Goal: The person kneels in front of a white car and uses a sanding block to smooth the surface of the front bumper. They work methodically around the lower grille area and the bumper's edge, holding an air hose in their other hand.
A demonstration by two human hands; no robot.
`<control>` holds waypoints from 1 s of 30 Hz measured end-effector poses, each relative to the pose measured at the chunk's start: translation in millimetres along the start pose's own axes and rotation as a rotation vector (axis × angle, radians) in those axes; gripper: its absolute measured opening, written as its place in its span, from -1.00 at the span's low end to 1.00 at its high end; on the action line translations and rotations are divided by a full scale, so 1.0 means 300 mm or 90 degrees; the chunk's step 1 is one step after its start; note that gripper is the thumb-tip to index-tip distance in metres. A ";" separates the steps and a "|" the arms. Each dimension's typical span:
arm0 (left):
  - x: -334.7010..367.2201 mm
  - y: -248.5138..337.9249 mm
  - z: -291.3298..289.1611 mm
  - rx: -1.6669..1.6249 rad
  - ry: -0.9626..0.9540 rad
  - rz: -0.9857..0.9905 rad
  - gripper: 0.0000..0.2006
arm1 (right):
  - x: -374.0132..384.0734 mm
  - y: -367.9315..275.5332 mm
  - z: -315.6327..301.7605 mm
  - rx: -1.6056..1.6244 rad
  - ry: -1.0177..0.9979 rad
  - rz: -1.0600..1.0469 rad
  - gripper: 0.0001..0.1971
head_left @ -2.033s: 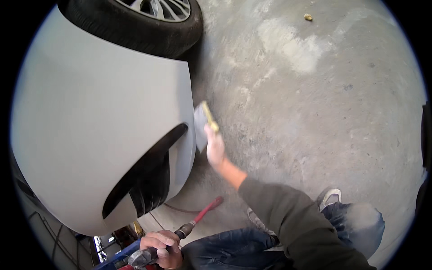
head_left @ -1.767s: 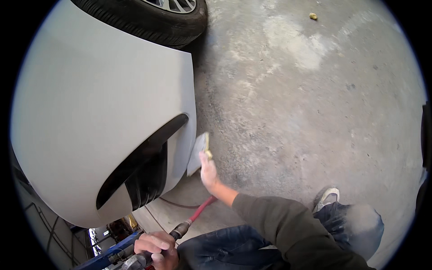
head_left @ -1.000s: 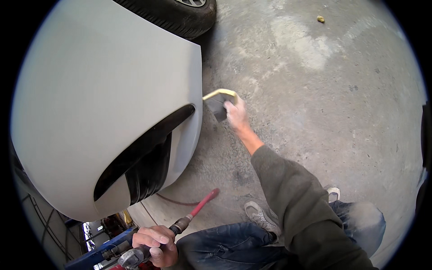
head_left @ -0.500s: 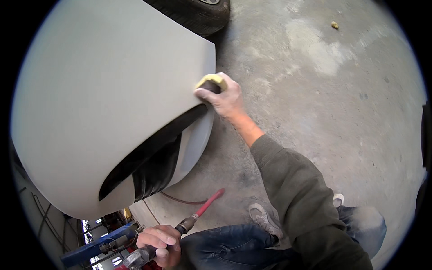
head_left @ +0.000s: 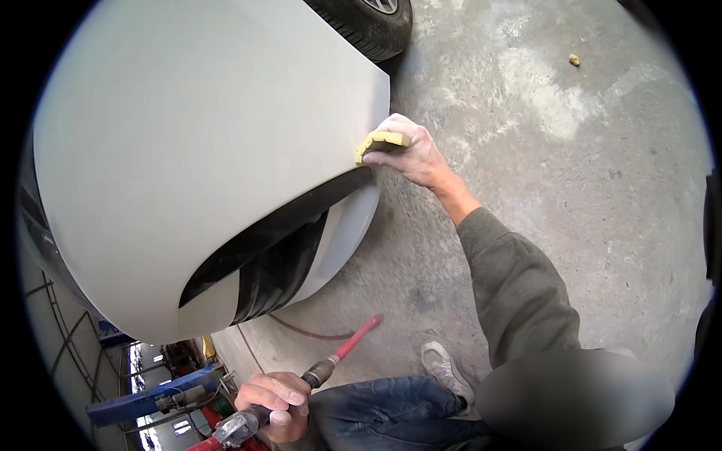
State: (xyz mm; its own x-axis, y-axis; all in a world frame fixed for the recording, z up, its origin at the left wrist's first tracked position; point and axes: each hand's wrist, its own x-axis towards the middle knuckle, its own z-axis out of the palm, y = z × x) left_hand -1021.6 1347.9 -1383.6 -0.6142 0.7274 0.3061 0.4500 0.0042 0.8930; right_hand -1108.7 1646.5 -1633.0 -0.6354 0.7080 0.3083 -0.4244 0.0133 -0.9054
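Note:
My right hand [head_left: 417, 154] is closed around a thin yellow-and-dark sanding sponge [head_left: 392, 140], bent along its length. It rests at the edge of a pale grey car bumper [head_left: 248, 143], just above the tip of a long black opening [head_left: 278, 240]. Low in the view, my left hand [head_left: 274, 402] wraps the dark grip of an air tool [head_left: 239, 427] with a metal body. A metal fitting joins the grip to a red hose [head_left: 356, 337]. The sponge's working face is hidden against the hand and panel.
Beyond the bumper stands a black tyre [head_left: 368, 34]. Rough concrete floor [head_left: 519, 203] spreads to the right, with a small yellowish lump [head_left: 574, 60] on it. A blue metal beam [head_left: 150, 398] lies at lower left. My shoe [head_left: 445, 370] is beside the hose; a blurred patch covers the lower right.
The view has shifted, so the bumper appears further right. My right hand stays at the panel edge, with the sponge turned and showing more of its yellow side. The left hand keeps its grip.

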 end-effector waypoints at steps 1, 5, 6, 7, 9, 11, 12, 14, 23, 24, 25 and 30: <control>-0.008 0.007 -0.004 -0.003 0.009 0.000 -0.73 | 0.000 -0.001 0.001 -0.018 -0.011 -0.019 -0.73; -0.029 0.033 -0.027 -0.012 0.020 0.006 -0.75 | -0.010 -0.017 0.016 -0.067 0.002 -0.080 -0.74; -0.036 0.047 -0.039 -0.007 0.017 0.009 -0.76 | -0.012 -0.033 0.034 -0.068 0.015 -0.102 -0.74; -0.038 0.058 -0.047 -0.009 0.015 0.011 -0.76 | -0.011 -0.058 0.045 -0.054 0.005 -0.110 -0.75; -0.039 0.072 -0.057 -0.014 0.011 0.014 -0.76 | -0.004 -0.116 0.056 -0.029 -0.015 -0.125 -0.75; -0.034 0.075 -0.056 -0.015 0.018 0.006 -0.76 | 0.019 -0.185 0.074 -0.031 -0.009 -0.181 -0.76; -0.036 0.087 -0.060 -0.007 0.024 -0.001 -0.76 | 0.026 -0.232 0.099 -0.030 -0.014 -0.208 -0.76; -0.031 0.080 -0.066 -0.038 0.018 -0.018 -0.76 | 0.035 -0.294 0.114 -0.044 -0.007 -0.272 -0.75; -0.026 0.073 -0.056 -0.058 0.077 -0.053 -0.76 | -0.029 -0.224 0.122 -0.191 0.350 -0.190 -0.73; -0.031 0.075 -0.060 -0.063 0.082 -0.049 -0.76 | -0.048 -0.197 0.132 -0.233 0.359 -0.232 -0.73; -0.036 0.074 -0.060 -0.068 0.088 -0.046 -0.76 | -0.090 -0.210 0.181 -0.227 0.285 -0.220 -0.67; -0.035 0.074 -0.084 -0.034 -0.012 -0.040 -0.74 | -0.217 -0.453 0.370 -0.117 0.159 -0.341 -0.66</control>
State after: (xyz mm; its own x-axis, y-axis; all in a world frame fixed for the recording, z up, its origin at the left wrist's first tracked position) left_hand -1021.6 1323.0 -1358.7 -0.6276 0.7394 0.2439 0.3759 0.0134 0.9266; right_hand -1081.1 1520.2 -1497.7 -0.1860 0.7129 0.6761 -0.5104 0.5179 -0.6865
